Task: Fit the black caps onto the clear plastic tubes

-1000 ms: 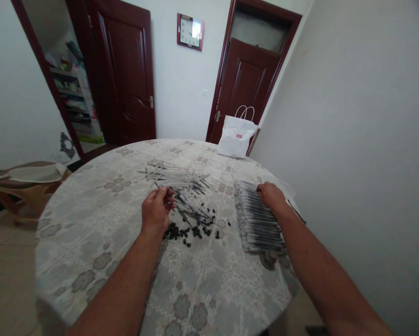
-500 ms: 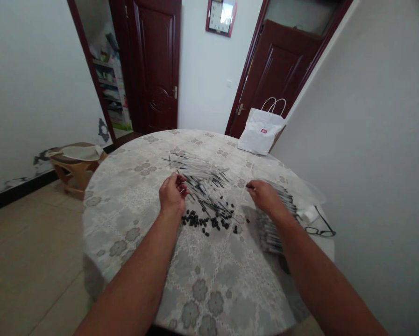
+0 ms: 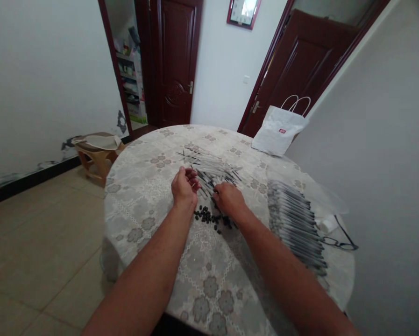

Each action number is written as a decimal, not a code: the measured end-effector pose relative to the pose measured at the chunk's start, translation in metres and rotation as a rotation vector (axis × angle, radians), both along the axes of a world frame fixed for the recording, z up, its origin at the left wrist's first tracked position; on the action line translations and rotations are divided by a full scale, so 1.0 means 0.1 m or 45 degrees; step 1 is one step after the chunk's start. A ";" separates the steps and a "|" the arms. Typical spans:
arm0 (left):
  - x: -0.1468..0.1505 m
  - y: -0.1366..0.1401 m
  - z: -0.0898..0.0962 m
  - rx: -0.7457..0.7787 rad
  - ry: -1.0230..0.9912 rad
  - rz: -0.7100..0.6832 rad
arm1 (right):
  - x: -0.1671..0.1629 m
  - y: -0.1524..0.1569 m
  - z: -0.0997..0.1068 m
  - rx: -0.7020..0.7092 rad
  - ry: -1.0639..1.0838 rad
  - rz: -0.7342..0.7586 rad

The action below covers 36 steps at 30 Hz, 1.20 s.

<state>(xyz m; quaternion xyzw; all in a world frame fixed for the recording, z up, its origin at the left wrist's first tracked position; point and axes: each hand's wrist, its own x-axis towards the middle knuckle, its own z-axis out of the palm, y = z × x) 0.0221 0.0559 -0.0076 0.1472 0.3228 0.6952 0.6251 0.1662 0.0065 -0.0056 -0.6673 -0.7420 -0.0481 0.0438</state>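
Right hand (image 3: pixel 229 199) has crossed from the row of finished pens (image 3: pixel 295 220) at the right of the table to the loose pile of pen parts (image 3: pixel 211 170) near the centre; left hand (image 3: pixel 184 186) stays at the pile's near-left edge, and the view has swung left, showing more floor. Pile lies slightly beyond the table's middle, thin clear tubes and dark refills fanned outward, with a scatter of small black caps (image 3: pixel 209 217) on its near side, between the two wrists. Right hand rests palm down on the near end of the pile, fingers curled over parts; whether it grips one cannot be told. Left hand is half closed, fingertips bent inward and touching tubes; grasp likewise unclear. Hands sit close together, not touching. Bare cloth lies open on the table's (image 3: pixel 142 205) left half and toward the near edge. Pen row runs along the right side, well apart from the hands, its near end close to the rim. Spectacles (image 3: pixel 338 238) lie at the right rim beside the wall. White paper bag (image 3: pixel 278 135) stands at the far rim. Low wooden stool (image 3: pixel 97 151) stands on open floor, left
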 end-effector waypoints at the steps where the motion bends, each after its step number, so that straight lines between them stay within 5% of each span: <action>1: -0.01 0.00 0.00 -0.009 -0.006 0.007 | -0.05 0.03 -0.01 0.001 -0.004 -0.020; 8: 0.00 -0.01 0.00 -0.018 0.008 0.031 | -0.21 0.16 -0.12 -0.035 -0.035 -0.208; 15: 0.04 -0.02 -0.03 0.013 0.051 -0.025 | -0.10 0.04 0.00 0.036 0.004 -0.246; 27: 0.23 -0.22 -0.09 0.347 0.587 -0.624 | 0.36 -0.12 0.07 0.225 0.724 0.116; 36: 0.31 -0.19 -0.18 0.317 0.807 -0.375 | 0.38 -0.15 -0.10 0.364 0.792 0.180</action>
